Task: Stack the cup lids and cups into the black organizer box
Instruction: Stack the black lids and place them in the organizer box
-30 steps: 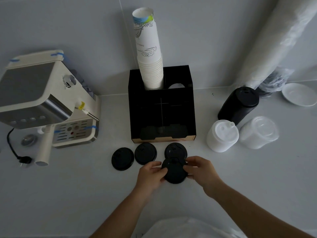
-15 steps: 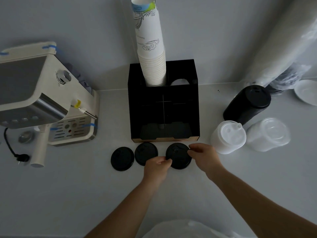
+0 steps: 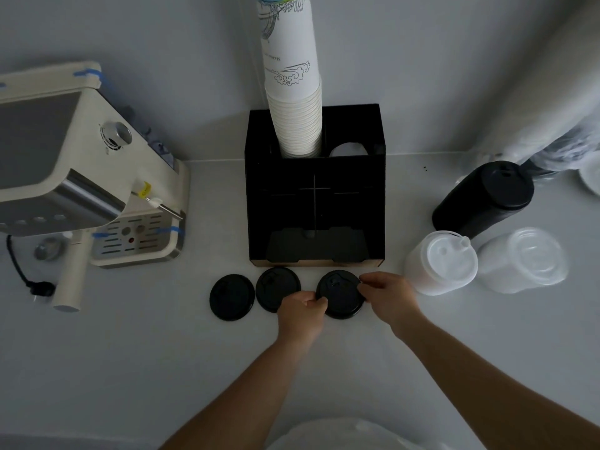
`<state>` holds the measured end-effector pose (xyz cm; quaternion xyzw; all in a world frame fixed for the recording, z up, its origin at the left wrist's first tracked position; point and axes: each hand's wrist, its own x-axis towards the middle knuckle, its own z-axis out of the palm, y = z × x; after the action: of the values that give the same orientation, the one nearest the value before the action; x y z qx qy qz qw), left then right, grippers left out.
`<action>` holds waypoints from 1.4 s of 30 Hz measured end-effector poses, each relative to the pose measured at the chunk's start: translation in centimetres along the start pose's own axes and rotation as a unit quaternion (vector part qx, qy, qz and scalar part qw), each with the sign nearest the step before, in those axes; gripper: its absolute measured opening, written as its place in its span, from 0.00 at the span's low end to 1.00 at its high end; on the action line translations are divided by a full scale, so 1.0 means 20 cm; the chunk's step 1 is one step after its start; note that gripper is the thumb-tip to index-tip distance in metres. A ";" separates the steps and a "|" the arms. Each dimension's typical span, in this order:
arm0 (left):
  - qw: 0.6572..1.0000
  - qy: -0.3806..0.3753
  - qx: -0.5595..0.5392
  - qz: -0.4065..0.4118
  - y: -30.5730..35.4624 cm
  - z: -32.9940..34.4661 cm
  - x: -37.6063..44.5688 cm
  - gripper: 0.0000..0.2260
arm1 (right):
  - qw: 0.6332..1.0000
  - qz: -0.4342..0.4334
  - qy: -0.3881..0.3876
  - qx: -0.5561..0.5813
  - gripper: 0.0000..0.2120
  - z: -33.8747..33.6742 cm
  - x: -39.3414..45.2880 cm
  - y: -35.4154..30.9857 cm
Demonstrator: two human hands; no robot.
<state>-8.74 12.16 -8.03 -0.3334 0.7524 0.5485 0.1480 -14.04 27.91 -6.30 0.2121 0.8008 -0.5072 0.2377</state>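
Low in the middle of the frame, the left hand and right hand pinch opposite edges of the rightmost black lid, fingers curled onto its rim, just in front of the black organizer box. The likely slip: thin rims are easy to lose (two lids may be nested here, I cannot tell), so one could drop, or a wrist could nudge the middle lid touching the left hand. Counting outward along the tabletop: three black lids, the third lid leftmost; one box holding one tall paper cup stack; at right, one white lid stack, one clear lid stack, one black lid stack.
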 end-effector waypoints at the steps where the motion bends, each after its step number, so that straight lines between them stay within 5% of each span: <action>1: 1.000 -0.004 0.004 -0.005 0.00 0.00 0.00 0.14 | 1.000 0.001 -0.003 -0.006 0.13 0.01 0.00 0.01; 16: 0.994 -0.050 -0.077 -0.067 -0.05 -0.09 -0.15 0.04 | 0.999 0.003 -0.043 -0.027 0.12 0.04 -0.10 0.03; 22: 0.990 0.007 -0.130 -0.056 -0.07 -0.23 -0.25 0.03 | 0.996 -0.030 -0.075 -0.031 0.11 0.13 -0.17 -0.05; 29: 0.966 0.154 -0.202 -0.046 -0.09 -0.36 -0.23 0.16 | 0.991 -0.065 -0.113 -0.039 0.13 0.34 -0.20 -0.16; 42: 0.966 0.204 -0.156 -0.024 -0.10 -0.39 -0.10 0.13 | 0.990 -0.075 -0.104 -0.060 0.16 0.48 -0.16 -0.22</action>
<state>-4.80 5.30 -5.55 -0.4750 0.6637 0.5757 -0.0492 -12.44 17.14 -4.88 0.0831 0.8141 -0.4942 0.2935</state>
